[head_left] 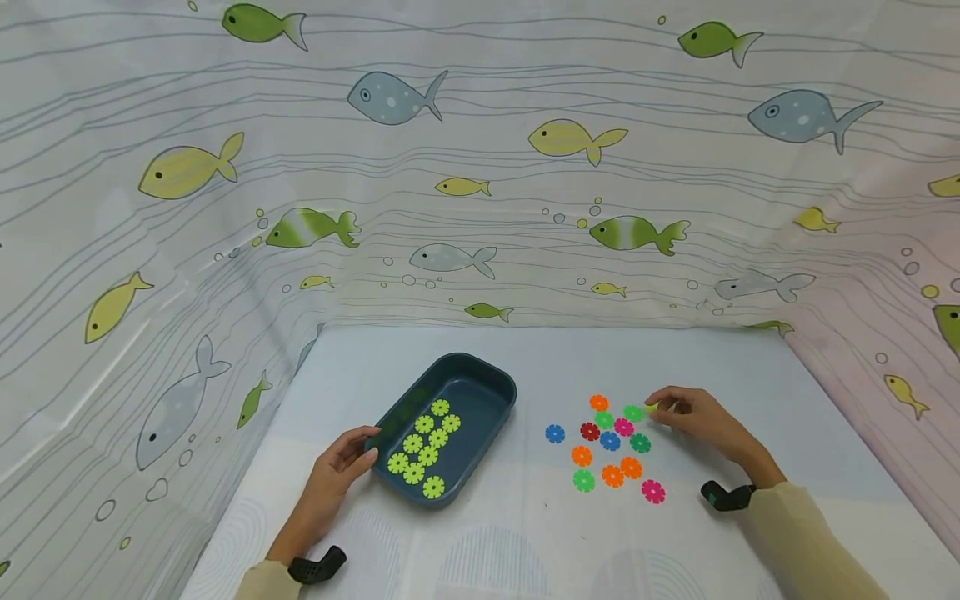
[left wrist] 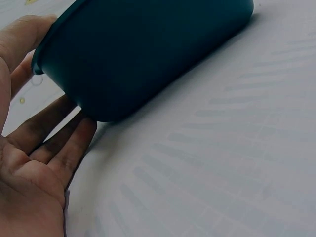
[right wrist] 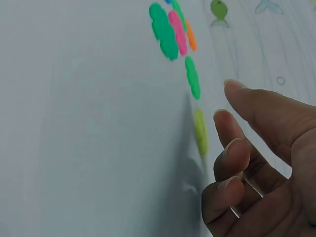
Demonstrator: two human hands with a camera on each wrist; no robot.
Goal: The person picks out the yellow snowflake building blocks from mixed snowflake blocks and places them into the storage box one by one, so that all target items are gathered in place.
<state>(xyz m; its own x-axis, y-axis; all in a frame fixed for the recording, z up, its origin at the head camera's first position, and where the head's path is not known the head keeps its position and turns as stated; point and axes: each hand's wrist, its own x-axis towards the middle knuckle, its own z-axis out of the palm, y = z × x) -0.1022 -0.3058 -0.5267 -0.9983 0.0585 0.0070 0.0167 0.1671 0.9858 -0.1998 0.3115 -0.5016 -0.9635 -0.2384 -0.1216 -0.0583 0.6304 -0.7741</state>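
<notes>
A dark blue-green rectangular tub (head_left: 498,396) stands left of centre, with several yellow-green notched discs (head_left: 438,437) lying in it. My left hand (head_left: 341,462) holds the tub's near-left corner, thumb at the rim and other fingers against the outer wall (left wrist: 123,64). At the far right of a loose group of coloured discs, my right hand (head_left: 693,414) reaches over a yellow disc (right wrist: 201,132). That disc lies on the table beside the fingertips. A gap shows between the right thumb (right wrist: 266,108) and the bent fingers, with nothing held there.
Between tub and right hand lie several notched discs: orange (head_left: 582,456), blue (head_left: 555,433), dark red (head_left: 590,431), pink (head_left: 653,492) and green (head_left: 583,481). A fish-patterned sheet (head_left: 517,250) stands behind the white table (head_left: 525,550) and along its sides. Each wrist wears a black device (head_left: 726,497).
</notes>
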